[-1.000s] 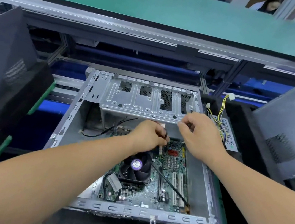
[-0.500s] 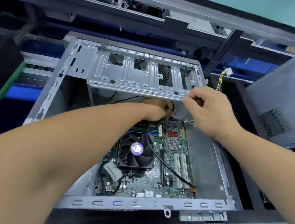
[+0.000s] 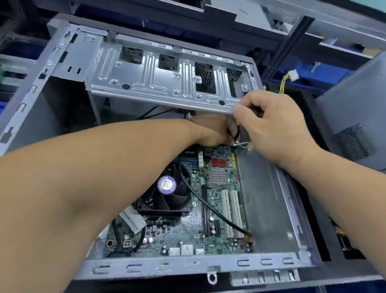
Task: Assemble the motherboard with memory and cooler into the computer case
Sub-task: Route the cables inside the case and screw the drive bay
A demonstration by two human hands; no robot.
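Blue conveyor surrounds the computer case (image 3: pixel 124 263); the motherboard (image 3: pixel 214 224) sits inside. My right hand (image 3: pixel 272 127) pinches thin wires (image 3: pixel 234 132); my left hand (image 3: pixel 211 130) is half hidden, its grip unclear. Tugging could tear a connector.

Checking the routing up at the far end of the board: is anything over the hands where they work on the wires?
Yes. The metal drive cage overhangs that end; the left hand reaches under its front edge, the right hand beside it.
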